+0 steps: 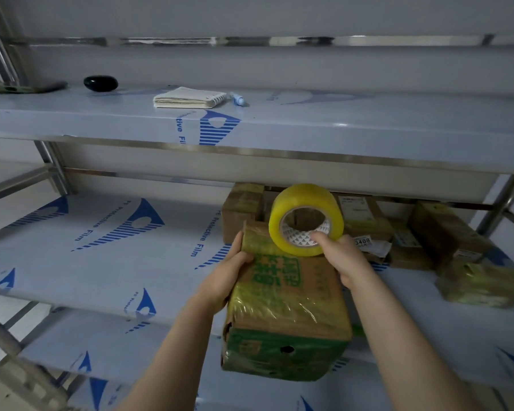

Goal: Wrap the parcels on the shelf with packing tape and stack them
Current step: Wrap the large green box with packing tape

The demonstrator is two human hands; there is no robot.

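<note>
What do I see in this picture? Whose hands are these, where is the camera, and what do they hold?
No machine: these are a person's bare hands, filmed by a camera worn on the head, looking down. The left hand grips a brown cardboard parcel with green print, partly taped. The right hand holds a yellow roll of packing tape over it. Behind, other brown taped parcels lie on the film-covered metal shelf. The upper shelf carries a spiral notebook, a light-blue pen and a black oval object.
</note>
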